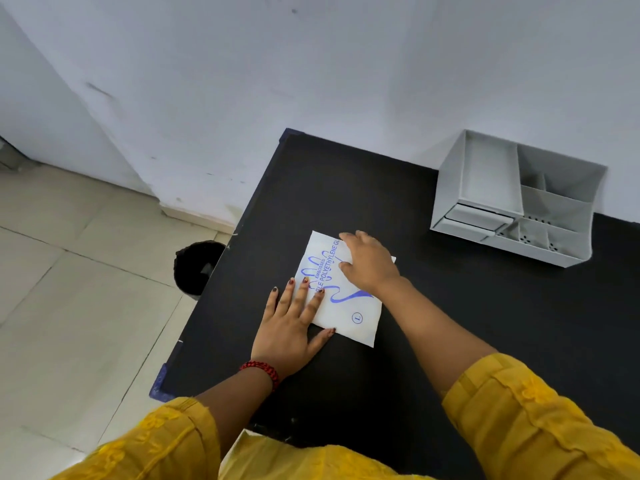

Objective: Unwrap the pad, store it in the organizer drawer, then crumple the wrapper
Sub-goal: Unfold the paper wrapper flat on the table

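Wrapped pad flat on the black counter, well apart from the organizer. Your left hand presses it, fingers spread; your right hand lies flat, pinching nothing. Thin, light, likely slippery: lift an edge.

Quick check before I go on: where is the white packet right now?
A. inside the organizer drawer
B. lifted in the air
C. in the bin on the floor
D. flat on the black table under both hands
D: the white packet lies flat on the black table, with the left hand and right hand pressing on it.
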